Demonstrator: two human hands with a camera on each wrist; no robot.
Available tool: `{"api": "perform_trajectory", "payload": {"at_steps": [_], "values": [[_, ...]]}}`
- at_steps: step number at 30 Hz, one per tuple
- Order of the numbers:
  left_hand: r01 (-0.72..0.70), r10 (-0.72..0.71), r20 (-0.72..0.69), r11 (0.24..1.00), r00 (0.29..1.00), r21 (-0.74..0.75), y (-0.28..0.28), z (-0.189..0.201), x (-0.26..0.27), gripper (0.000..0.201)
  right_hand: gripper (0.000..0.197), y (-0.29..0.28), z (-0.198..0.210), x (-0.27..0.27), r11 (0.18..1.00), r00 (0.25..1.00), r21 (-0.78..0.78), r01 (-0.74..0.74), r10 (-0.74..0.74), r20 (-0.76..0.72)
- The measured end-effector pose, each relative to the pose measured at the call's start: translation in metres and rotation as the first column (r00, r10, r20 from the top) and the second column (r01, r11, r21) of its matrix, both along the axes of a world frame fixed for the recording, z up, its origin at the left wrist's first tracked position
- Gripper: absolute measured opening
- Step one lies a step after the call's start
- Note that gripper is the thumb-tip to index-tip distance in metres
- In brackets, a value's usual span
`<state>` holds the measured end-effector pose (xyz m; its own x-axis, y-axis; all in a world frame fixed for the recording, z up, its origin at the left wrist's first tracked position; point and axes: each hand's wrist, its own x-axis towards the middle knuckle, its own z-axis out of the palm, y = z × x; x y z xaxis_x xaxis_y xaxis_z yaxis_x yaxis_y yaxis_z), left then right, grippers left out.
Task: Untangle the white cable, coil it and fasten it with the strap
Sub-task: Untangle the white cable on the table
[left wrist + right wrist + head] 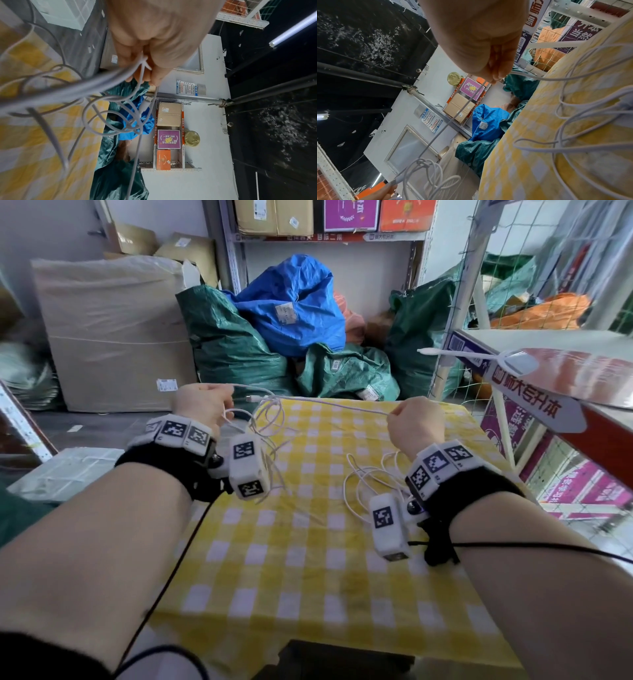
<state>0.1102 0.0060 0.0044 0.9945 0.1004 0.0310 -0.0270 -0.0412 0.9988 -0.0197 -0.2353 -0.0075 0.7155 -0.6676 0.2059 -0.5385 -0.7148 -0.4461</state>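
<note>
A thin white cable stretches taut between my two hands above the yellow checked tablecloth. My left hand pinches a tangled bunch of its loops, with a plug end sticking out beside the fingers. My right hand pinches the single strand at its fingertips. More loose loops lie on the cloth under the right wrist. No strap is visible in any view.
Green and blue sacks pile up behind the table. A wrapped carton stands at the left, and a red and white counter with a wire rack at the right. Shelves with boxes are at the back.
</note>
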Motion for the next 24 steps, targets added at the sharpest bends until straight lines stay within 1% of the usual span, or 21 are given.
{"api": "perform_trajectory", "payload": {"at_steps": [3,4,5,7,8,9,10,11,12,13,14,15,17,18,19,20,22,24], "values": [[-0.013,0.011,-0.023,0.998,1.0,-0.063,-0.002,-0.003,-0.004,0.022,0.022,0.002,-0.002,0.003,0.999,0.999,0.024,0.031,-0.031,-0.009],[0.01,-0.011,-0.02,0.998,1.0,-0.065,-0.004,-0.003,-0.006,0.023,0.02,0.003,-0.002,0.003,0.999,0.999,0.026,0.046,-0.046,-0.022],[0.057,-0.058,-0.018,0.997,0.998,-0.055,-0.006,-0.003,-0.008,0.023,0.02,0.003,-0.003,0.002,0.998,0.997,0.029,0.063,-0.062,-0.055],[0.209,-0.211,-0.032,0.976,0.977,-0.064,-0.01,-0.001,-0.016,0.021,0.026,0.002,-0.004,0.0,0.996,0.991,0.061,0.071,-0.064,-0.115],[0.29,-0.294,-0.042,0.953,0.955,-0.086,-0.013,0.001,-0.021,0.02,0.028,0.004,-0.003,-0.002,0.996,0.989,0.069,0.049,-0.038,-0.145],[0.358,-0.365,-0.046,0.928,0.93,-0.106,-0.017,0.003,-0.026,0.019,0.025,0.007,-0.002,-0.002,0.998,0.985,0.069,0.003,0.009,-0.173],[0.41,-0.417,-0.044,0.905,0.908,-0.117,-0.021,0.005,-0.031,0.018,0.019,0.013,0.0,-0.001,0.996,0.98,0.069,-0.062,0.074,-0.185],[0.445,-0.452,-0.041,0.888,0.891,-0.12,-0.025,0.006,-0.036,0.017,0.02,0.019,0.0,0.001,0.987,0.975,0.083,-0.137,0.149,-0.166],[0.469,-0.476,-0.038,0.875,0.879,-0.117,-0.029,0.007,-0.039,0.016,0.031,0.028,0.0,0.003,0.971,0.966,0.104,-0.214,0.226,-0.126],[0.488,-0.494,-0.035,0.866,0.869,-0.106,-0.033,0.007,-0.042,0.016,0.04,0.038,0.002,0.005,0.949,0.952,0.134,-0.286,0.297,-0.07],[0.503,-0.507,-0.031,0.86,0.861,-0.089,-0.035,0.007,-0.044,0.016,0.043,0.046,0.003,0.007,0.926,0.935,0.144,-0.348,0.354,-0.013],[0.516,-0.519,-0.03,0.854,0.855,-0.071,-0.037,0.006,-0.045,0.016,0.044,0.053,0.005,0.009,0.907,0.917,0.14,-0.397,0.397,0.032],[0.536,-0.537,-0.033,0.843,0.843,-0.049,-0.037,0.006,-0.046,0.015,0.036,0.062,0.008,0.012,0.88,0.89,0.135,-0.455,0.449,0.074],[0.54,-0.541,-0.033,0.841,0.84,-0.046,-0.035,0.006,-0.046,0.015,0.031,0.065,0.008,0.012,0.876,0.886,0.134,-0.463,0.457,0.075],[0.537,-0.539,-0.03,0.842,0.842,-0.04,-0.034,0.006,-0.046,0.015,0.03,0.067,0.008,0.012,0.875,0.884,0.125,-0.468,0.462,0.079],[0.524,-0.525,-0.023,0.851,0.851,-0.023,-0.032,0.006,-0.046,0.016,0.034,0.067,0.007,0.012,0.873,0.881,0.118,-0.473,0.465,0.092],[0.465,-0.466,-0.005,0.884,0.885,0.05,-0.029,0.004,-0.042,0.02,0.04,0.067,0.006,0.012,0.865,0.878,0.155,-0.476,0.458,0.14],[0.429,-0.43,-0.01,0.898,0.903,0.102,-0.026,0.003,-0.038,0.023,0.034,0.065,0.005,0.013,0.858,0.878,0.201,-0.473,0.438,0.194]]}}
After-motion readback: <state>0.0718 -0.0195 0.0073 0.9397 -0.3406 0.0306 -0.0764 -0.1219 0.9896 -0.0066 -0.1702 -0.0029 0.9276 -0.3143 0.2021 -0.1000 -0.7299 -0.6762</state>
